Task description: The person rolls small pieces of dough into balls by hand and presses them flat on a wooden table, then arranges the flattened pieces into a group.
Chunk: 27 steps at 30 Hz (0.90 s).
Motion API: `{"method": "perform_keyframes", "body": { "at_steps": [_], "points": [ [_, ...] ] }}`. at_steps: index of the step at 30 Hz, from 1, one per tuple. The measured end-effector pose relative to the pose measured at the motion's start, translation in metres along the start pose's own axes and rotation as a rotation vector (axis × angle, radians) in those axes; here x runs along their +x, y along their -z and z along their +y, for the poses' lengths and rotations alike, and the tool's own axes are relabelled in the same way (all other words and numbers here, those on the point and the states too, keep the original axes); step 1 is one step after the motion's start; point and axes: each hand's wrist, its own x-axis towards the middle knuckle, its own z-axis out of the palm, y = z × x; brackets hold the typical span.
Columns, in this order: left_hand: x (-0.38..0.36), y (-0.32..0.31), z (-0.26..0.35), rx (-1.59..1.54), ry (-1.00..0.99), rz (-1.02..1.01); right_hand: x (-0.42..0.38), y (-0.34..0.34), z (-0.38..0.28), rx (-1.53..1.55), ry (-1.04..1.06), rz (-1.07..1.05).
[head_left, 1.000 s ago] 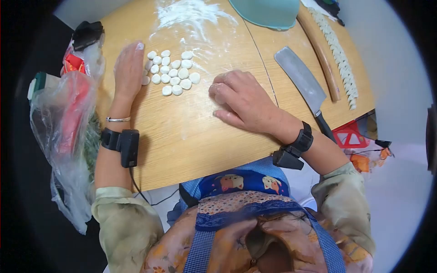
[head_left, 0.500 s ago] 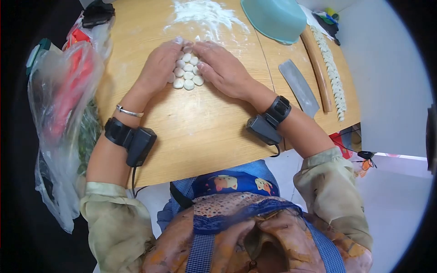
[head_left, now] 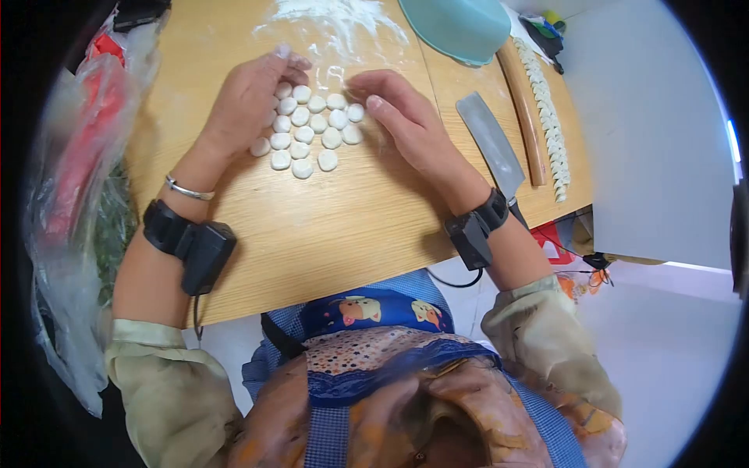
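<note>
Several small round, flattened pieces of white dough [head_left: 302,133] lie in a loose cluster on the wooden table. At the cluster's left edge, my left hand [head_left: 253,97] is curved around the outermost pieces, fingers apart and dusted with flour; it partly hides a few of them. My right hand [head_left: 402,117] is on the other side, thumb and fingers spread, close to the rightmost dough pieces. Neither hand grips anything.
White flour [head_left: 328,15] is scattered at the table's far side. A teal basin [head_left: 460,27] stands at the back right. A cleaver [head_left: 491,140], a wooden rolling pin [head_left: 521,109] and a long row of pale overlapping pieces [head_left: 546,117] lie rightward. Plastic bags [head_left: 70,179] hang at left.
My hands have moved apart, and the dough pieces have gone from a tight bunch to a wider, looser spread. The whole view has shifted slightly.
</note>
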Motion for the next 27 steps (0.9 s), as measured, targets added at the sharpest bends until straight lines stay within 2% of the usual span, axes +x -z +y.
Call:
{"method": "perform_keyframes", "body": {
  "at_steps": [1, 3, 5, 7, 9, 15, 19, 21, 25, 27],
  "points": [
    [0.002, 0.001, 0.000, -0.033, 0.035, 0.012, -0.007, 0.006, 0.004, 0.032, -0.039, 0.070],
    [0.004, 0.005, 0.004, -0.069, 0.074, 0.022, -0.015, 0.010, 0.002, -0.007, -0.071, 0.083],
    [0.002, 0.009, 0.006, 0.035, 0.140, -0.073, -0.019, 0.011, -0.003, -0.477, 0.187, 0.037],
    [0.001, 0.008, 0.004, 0.028, 0.121, -0.081, -0.018, 0.002, -0.008, -0.506, 0.204, 0.024],
    [0.002, 0.008, 0.001, 0.024, 0.101, -0.089, -0.017, -0.004, -0.008, -0.720, 0.245, 0.130],
    [0.002, 0.010, 0.000, 0.039, 0.071, -0.109, -0.005, 0.008, 0.000, -0.467, 0.130, -0.002],
    [0.000, 0.008, 0.004, 0.024, 0.043, -0.112, -0.016, 0.012, -0.006, -0.595, 0.134, 0.019],
    [0.000, 0.008, 0.003, 0.035, 0.041, -0.110, -0.027, 0.020, -0.009, -0.552, -0.001, 0.046],
    [0.002, 0.008, 0.003, 0.084, 0.013, -0.121, -0.039, 0.028, -0.015, -0.575, -0.038, 0.072],
    [0.002, 0.008, 0.003, 0.086, 0.002, -0.127, -0.035, 0.023, -0.021, -0.480, -0.018, 0.112]
  ]
}}
